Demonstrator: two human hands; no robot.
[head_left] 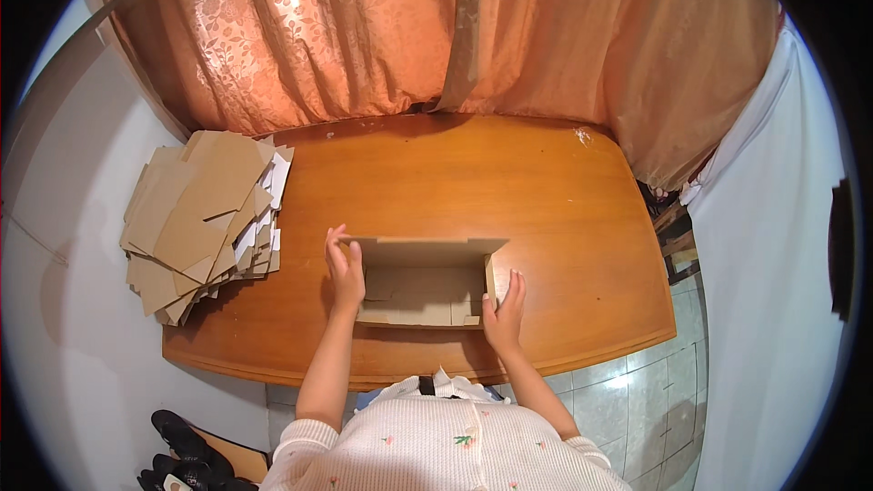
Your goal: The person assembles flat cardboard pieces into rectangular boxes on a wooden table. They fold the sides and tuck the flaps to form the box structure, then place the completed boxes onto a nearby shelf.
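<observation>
Nearest the camera sits a cream knitted top [446, 445] with small embroidered flowers, filling the lower edge of the view, and both bare forearms rise from it toward the work. Down at the lower left, on the floor beside the wall, lie some dark sandals [182, 464].

Just beyond the top, a wooden tabletop [564, 218] with a glossy orange-brown finish stretches away. Near its front edge, straight ahead of the person, stands a small open cardboard box [423, 295], its brown inside showing and its far flap standing up. The left hand [346, 268] presses flat against the box's left wall, fingers extended upward and thumb at the top corner. The right hand [505, 314] lies against the right wall near the front corner, fingers straight and pointing away. Neither hand is clenched; both are spread open and bracing the box's sides between them.

Further off, on the left end of the tabletop, a loose stack of flat cardboard blanks [205, 218] fans out, brown on top with some white edges showing, well apart from the box.

To the right, below the tabletop's edge, pale floor tiles [637, 400] show. At the back, peach patterned curtains [436, 27] hang across the whole width behind the tabletop, with a white cloth [773, 264] hanging along the right side.
</observation>
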